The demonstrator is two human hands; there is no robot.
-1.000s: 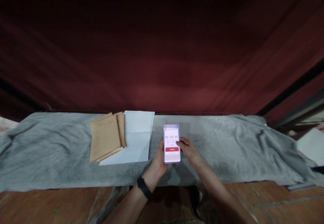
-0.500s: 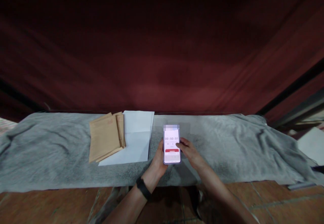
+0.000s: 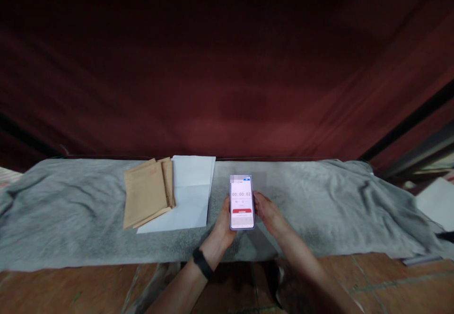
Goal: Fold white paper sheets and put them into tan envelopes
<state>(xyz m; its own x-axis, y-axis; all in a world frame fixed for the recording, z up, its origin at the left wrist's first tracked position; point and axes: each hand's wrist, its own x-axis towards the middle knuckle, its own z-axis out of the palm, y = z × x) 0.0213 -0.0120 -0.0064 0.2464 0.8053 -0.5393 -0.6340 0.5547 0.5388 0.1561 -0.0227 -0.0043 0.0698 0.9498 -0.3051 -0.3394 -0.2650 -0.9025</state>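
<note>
A smartphone [image 3: 242, 203] with a lit screen is held upright above the grey cloth, showing a timer at 00:00:02 and a red button. My left hand [image 3: 224, 224] grips its left side, a dark band around the wrist. Against the phone's right edge rests my right hand [image 3: 267, 212], its fingers curled and partly hidden behind the phone. To the left lie several brown paper envelopes [image 3: 145, 193], overlapping a few white paper sheets [image 3: 193, 196] that carry a fold crease.
A grey cloth [image 3: 319, 205] covers the long bench or table, wrinkled at both ends. Behind it hangs a dark red fabric wall [image 3: 234, 91]. Reddish floor tiles [image 3: 369, 276] show along the front edge. At far right is a white object [image 3: 438, 205].
My right thumb has moved off the screen to the phone's right edge. The timer has gone from 00:00:01 to 00:00:02. The envelopes and sheets stay put.
</note>
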